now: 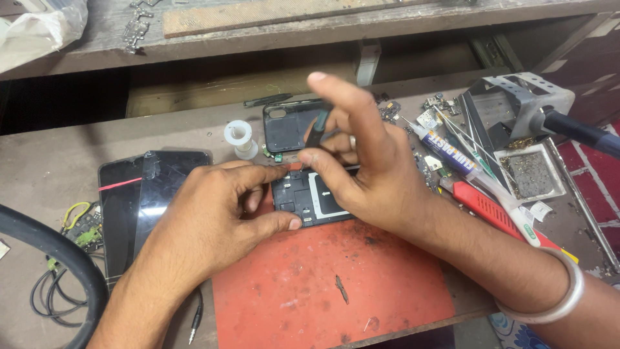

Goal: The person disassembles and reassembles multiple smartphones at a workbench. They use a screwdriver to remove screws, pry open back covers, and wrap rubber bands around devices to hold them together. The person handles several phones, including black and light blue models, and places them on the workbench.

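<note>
An opened black phone (309, 200) lies face down on a red mat (323, 284), its inner board and a white-edged panel showing. My left hand (213, 213) holds the phone at its left side, thumb against the lower edge and forefinger along the top. My right hand (352, 155) hovers over the phone's upper edge and grips a thin dark screwdriver (315, 132) between thumb and fingers, forefinger raised. The tool's tip points down at the phone's top left corner. A silver bangle (555, 304) circles my right wrist.
A black phone back cover (284, 126) and a white solder spool (239, 137) lie behind the phone. Two dark screens (139, 200) sit at left beside wires and a black hose (58, 258). At right lie a glue tube (452, 155), a red-handled tool (491, 210), a metal tray (529, 171) and a stand.
</note>
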